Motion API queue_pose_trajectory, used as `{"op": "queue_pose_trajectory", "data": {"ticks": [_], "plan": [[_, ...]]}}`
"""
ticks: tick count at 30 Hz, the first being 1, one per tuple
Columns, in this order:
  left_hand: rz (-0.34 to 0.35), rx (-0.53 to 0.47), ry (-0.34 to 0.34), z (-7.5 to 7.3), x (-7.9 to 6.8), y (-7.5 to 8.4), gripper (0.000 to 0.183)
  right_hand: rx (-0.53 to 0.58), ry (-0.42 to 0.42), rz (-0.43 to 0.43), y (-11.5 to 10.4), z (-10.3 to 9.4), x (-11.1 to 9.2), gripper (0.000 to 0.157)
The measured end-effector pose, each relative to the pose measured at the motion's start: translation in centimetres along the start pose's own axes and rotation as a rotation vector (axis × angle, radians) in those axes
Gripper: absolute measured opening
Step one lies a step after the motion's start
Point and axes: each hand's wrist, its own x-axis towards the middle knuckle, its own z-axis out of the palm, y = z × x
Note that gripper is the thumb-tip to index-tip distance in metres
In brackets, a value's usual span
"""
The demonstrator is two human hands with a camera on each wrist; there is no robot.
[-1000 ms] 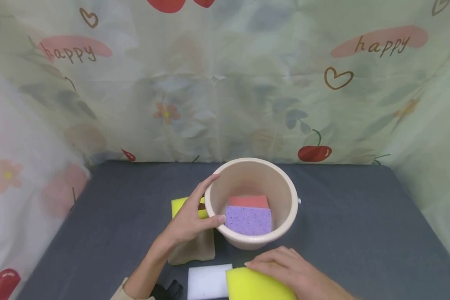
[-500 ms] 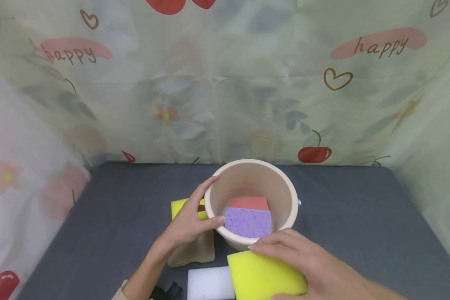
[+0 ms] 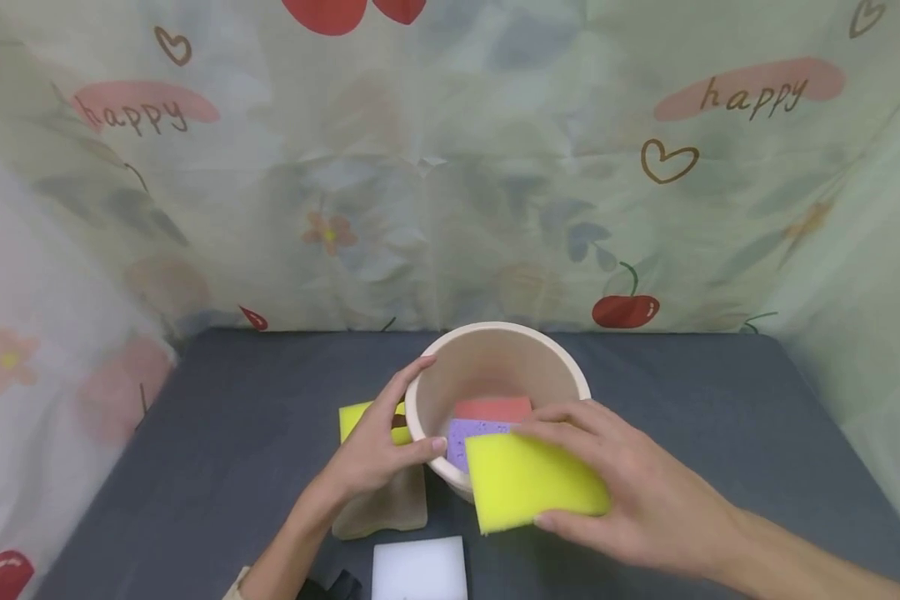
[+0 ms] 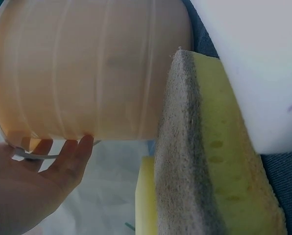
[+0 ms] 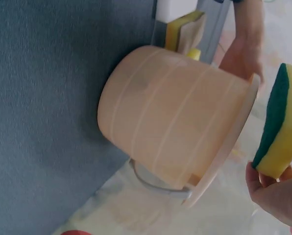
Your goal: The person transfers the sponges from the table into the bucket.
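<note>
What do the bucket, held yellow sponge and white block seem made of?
Bucket: likely molded plastic, smooth with a low sheen; faint bands ring its wall.
Held yellow sponge: apparently matte foam, given its blocky cut and the green layer, perhaps scouring fiber, on one face.
White block: probably fine foam, matte and even-faced; exact type unclear.

The word "happy" stands 2 times on the patterned cloth, each over a pink patch.

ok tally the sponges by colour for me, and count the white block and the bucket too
Yellow sponges: 2
Beige-and-yellow sponge: 1
Purple sponge: 1
Red sponge: 1
White block: 1
Bucket: 1
Total in view: 7
</note>
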Motion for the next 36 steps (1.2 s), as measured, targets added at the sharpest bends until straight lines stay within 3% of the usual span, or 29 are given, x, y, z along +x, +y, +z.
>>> {"op": "queue_pose_trajectory", "data": {"ticks": [4,10,18,36], "plan": [[0.0,0.007,0.002,-0.1,0.0,0.0,0.088,0.008,-0.032,0.081,0.7,-0.3,0.9,0.062],[0.007,0.015,0.008,0.0,0.0,0.0,0.087,0.003,-0.009,0.131,1.6,0.2,1.9,0.062],[0.01,0.016,0.013,0.1,-0.1,0.1,0.088,0.057,-0.02,0.258,2.5,0.6,3.4,0.061],[-0.004,0.006,0.001,0.0,0.0,0.1,0.086,0.054,-0.014,0.332,5.2,2.5,5.9,0.061]]}}
